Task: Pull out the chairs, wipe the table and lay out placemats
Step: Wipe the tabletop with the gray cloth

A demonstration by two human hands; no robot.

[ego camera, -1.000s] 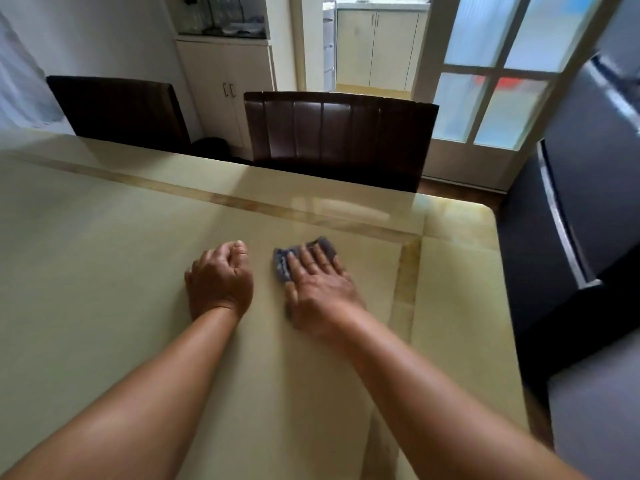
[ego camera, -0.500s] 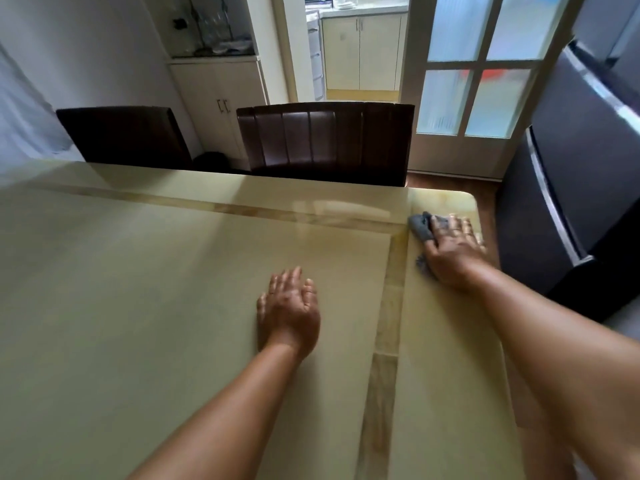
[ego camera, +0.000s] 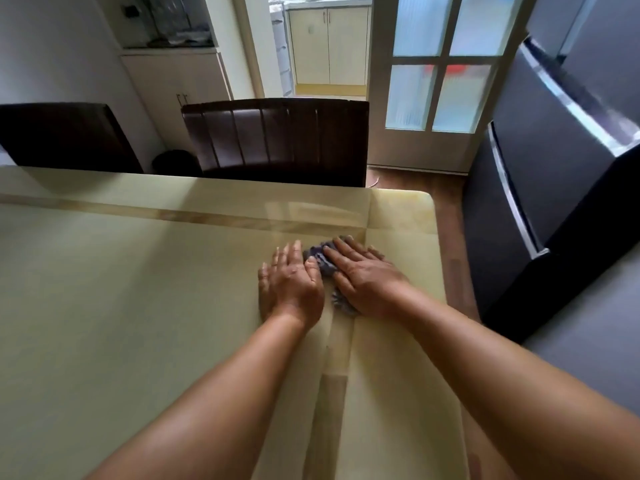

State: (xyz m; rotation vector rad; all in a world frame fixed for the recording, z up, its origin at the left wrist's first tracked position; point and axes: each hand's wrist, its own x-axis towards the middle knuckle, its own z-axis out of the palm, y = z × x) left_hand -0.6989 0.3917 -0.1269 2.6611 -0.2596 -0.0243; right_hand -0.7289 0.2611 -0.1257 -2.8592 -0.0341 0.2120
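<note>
On the table, the right hand pressed flat fingers on a gray cloth. Beside it, the left hand lay flat, fingers loose, touching the cloth.

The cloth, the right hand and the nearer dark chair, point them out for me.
cloth [ego camera: 318,259]: head view, on the bunched fabric showing between the hands.
right hand [ego camera: 367,278]: head view, on the back of the hand.
dark chair [ego camera: 277,140]: head view, on the ribbed backrest.

Two bare forearms, no sleeves — left grip, right grip ungloved, ringless
</note>
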